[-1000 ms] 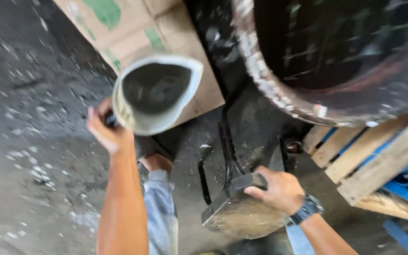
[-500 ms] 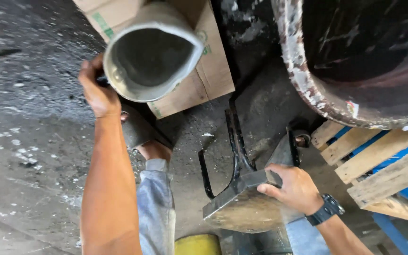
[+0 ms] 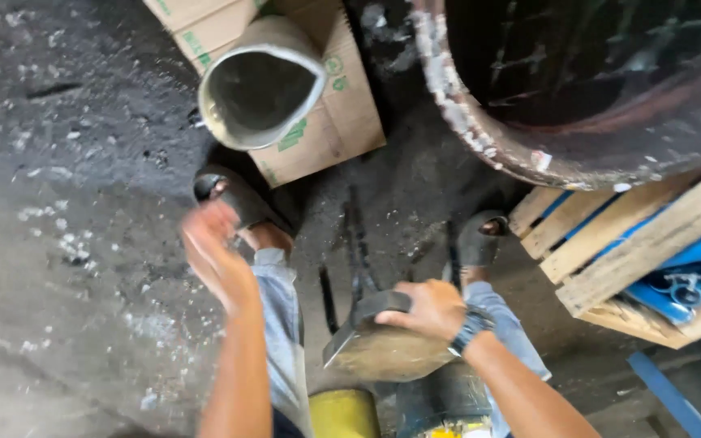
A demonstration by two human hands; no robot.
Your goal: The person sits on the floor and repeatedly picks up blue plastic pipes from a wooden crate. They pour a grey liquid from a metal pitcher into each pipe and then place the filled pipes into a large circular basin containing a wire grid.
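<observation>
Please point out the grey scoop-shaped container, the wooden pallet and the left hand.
grey scoop-shaped container [image 3: 258, 89]: head view, on its inner wall.
wooden pallet [image 3: 642, 243]: head view, on a front slat.
left hand [image 3: 214, 247]: head view, on the blurred palm.

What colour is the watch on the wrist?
The watch on the right wrist is black, seen best in the head view.

Soft daylight is falling evenly over the scene, leaving the floor [image 3: 66, 203] grey and flat with no hard shadows. The inside of the big drum [image 3: 610, 65] is sinking into near black. The left hand [image 3: 212, 251] is smearing with motion blur, its fingers indistinct. The right hand [image 3: 423, 308] is showing sharper. The frame edges are softening slightly, and the cardboard [image 3: 326, 105] is glowing palest, without glare.
</observation>
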